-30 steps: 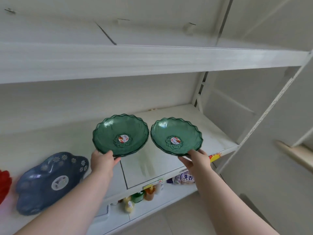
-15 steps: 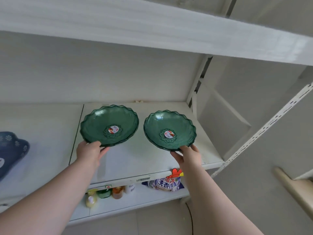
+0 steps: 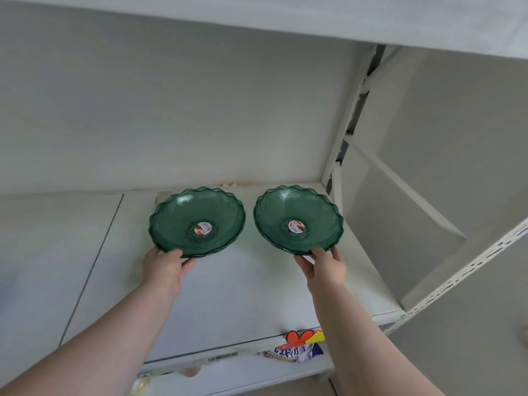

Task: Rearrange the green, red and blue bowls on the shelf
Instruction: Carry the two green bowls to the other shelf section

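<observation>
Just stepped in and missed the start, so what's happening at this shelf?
A person is holding two green scalloped bowls, one per hand. The left hand grips the near rim of the left green bowl, the right hand the right green bowl. Both sit side by side, tilted toward the camera, over the white shelf near its back right corner.

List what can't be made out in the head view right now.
- Red and blue bowls: outside the head view, past the left edge.
- Left green bowl and right green bowl: set down or tilted above the shelf? Cannot tell.
- Left hand and right hand: the rims hide each grip's fingertips.
- Bag below: shelf edge cuts it off; print blurred.
</observation>
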